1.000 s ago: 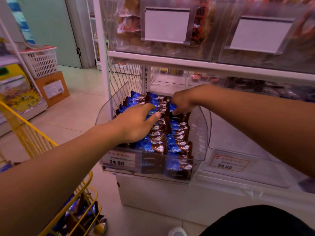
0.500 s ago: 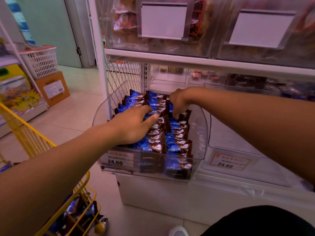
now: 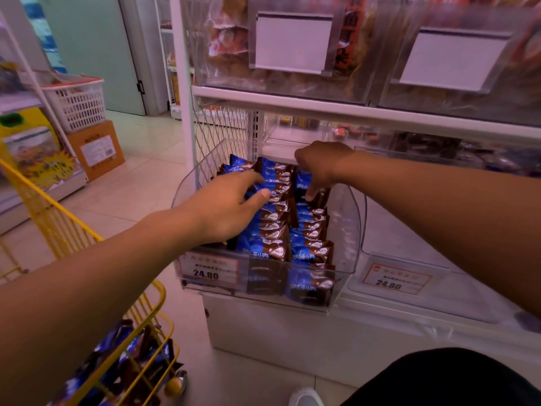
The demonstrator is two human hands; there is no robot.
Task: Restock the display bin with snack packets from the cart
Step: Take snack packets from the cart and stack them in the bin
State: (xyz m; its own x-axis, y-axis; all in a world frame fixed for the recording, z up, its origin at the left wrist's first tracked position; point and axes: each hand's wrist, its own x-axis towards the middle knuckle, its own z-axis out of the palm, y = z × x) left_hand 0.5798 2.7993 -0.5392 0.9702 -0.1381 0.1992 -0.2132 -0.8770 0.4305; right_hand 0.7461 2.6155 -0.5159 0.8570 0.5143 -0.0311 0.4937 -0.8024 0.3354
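On pale floor tiles beside white shelving, a clear plastic display bin [image 3: 349,230] holds rows of blue-and-brown snack packets [image 3: 307,244]; its price tag [image 3: 209,269] reads 24.80. Left hand [image 3: 225,209] lies spread across them; right hand [image 3: 320,168] pinches one at twelve o'clock. Yellow wire cart [image 3: 87,238] at seven o'clock carries more.

Pale tiled floor [image 3: 140,159], green door [image 3: 87,51], white basket [image 3: 77,105] atop cardboard box [image 3: 96,149], white shelving [image 3: 366,112]

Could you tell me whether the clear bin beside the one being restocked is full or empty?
Empty: the neighbouring bin shows only bare clear plastic behind its price tag.
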